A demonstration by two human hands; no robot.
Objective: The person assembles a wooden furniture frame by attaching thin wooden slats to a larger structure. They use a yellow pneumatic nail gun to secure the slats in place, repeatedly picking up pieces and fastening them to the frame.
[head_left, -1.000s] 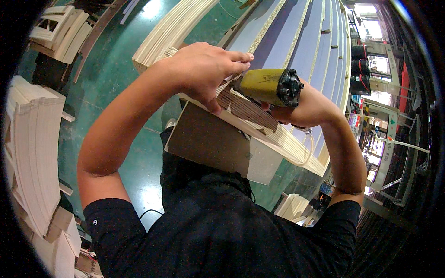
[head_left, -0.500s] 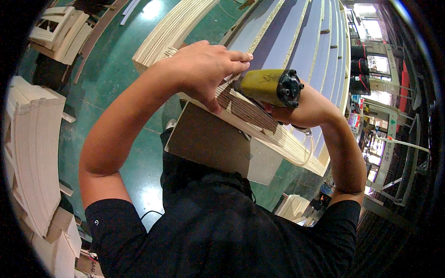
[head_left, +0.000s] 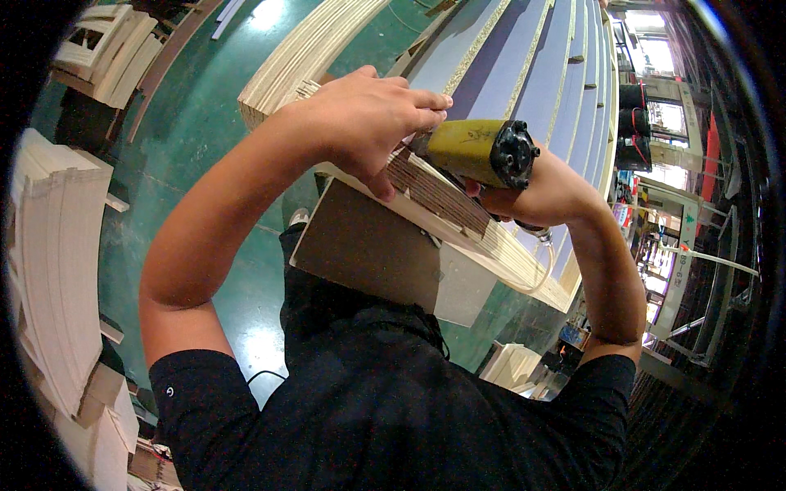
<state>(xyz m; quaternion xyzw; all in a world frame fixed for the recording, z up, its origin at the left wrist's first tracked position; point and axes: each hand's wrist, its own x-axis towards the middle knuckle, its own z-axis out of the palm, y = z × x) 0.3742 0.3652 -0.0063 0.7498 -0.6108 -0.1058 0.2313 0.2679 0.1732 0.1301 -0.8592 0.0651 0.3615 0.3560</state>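
My right hand (head_left: pixel 544 192) grips a yellow nail gun (head_left: pixel 471 151) with a black end cap. An air hose (head_left: pixel 547 270) hangs beneath it. The gun's nose points left, toward the work below my left hand (head_left: pixel 372 123), where its tip is hidden. That left hand spans the near end of a long wooden frame (head_left: pixel 512 258), fingers stretched to the right and thumb apart on the near side; its palm is out of sight. Under the gun lies a brown ridged strip (head_left: pixel 442 196). Beyond it, lavender panels (head_left: pixel 483 78) alternate with speckled chipboard strips (head_left: pixel 524 69).
A brown board (head_left: pixel 368 245) and a pale grey board (head_left: pixel 467 286) sit just below the frame, close to my body. Bundled wood strips (head_left: pixel 311 49) extend away at upper left. Stacks of pale timber (head_left: pixel 61 245) stand on the green floor (head_left: pixel 196 139) at left. Racks (head_left: pixel 696 245) line the right.
Hardly anything differs. Both hands and the nail gun stay in almost the same place, with only a slight shift of the view.
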